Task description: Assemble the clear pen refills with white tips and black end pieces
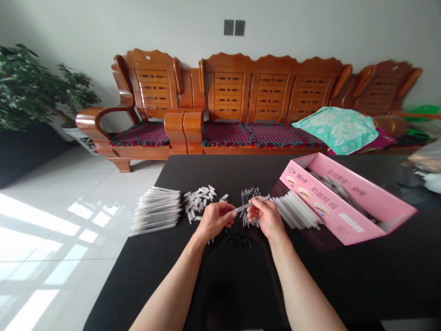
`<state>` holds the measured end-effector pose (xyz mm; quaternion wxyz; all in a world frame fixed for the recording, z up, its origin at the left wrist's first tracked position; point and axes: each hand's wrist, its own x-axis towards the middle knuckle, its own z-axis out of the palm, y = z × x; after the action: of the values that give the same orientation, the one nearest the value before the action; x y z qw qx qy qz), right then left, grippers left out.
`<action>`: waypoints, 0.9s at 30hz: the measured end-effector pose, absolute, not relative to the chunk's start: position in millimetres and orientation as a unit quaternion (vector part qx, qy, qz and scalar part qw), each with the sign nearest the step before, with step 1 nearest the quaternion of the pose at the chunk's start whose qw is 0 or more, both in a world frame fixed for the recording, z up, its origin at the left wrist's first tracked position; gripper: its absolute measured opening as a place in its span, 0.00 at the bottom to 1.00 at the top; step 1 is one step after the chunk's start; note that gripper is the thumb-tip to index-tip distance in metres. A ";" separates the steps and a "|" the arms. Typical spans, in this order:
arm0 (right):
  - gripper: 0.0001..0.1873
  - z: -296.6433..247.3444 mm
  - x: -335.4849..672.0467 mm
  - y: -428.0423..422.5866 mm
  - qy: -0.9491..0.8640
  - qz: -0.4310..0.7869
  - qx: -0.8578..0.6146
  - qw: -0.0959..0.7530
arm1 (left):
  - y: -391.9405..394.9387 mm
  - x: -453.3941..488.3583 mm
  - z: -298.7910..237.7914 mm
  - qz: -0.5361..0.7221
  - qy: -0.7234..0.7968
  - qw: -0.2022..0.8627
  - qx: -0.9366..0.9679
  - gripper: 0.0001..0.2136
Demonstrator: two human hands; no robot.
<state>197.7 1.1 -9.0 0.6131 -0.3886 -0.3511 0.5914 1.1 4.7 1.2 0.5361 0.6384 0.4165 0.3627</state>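
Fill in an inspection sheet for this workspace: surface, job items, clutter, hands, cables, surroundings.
Surface: black table, glossy.
Job items: pen-like tube in hand; white sticks stacked at left; short white pieces, loosely heaped; dark-tipped rods, bunched; small black pieces, piled; translucent tubes beside the box.
Clutter: pink box, open, contents partly hidden.
Hands: left hand and right hand both grip the tube.
Cables: nothing seen.
Surroundings: wooden sofa, turquoise floral fabric, potted plant, wall sockets.
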 end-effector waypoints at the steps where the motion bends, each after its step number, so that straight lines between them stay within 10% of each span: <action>1: 0.12 -8.8 197.5 1.0 -0.352 0.591 -0.389 0.613 | 4.2 1.1 2.1 0.355 0.423 0.533 0.641 0.17; 27: 0.16 -8.5 195.0 -0.4 -0.304 0.613 -0.413 0.600 | -2.1 12.0 12.0 0.362 0.466 0.214 0.779 0.07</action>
<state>195.0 -0.4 -8.5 0.6004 -0.4135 -0.3036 0.6135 12.0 -2.1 12.0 0.2136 0.7790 0.4655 0.3617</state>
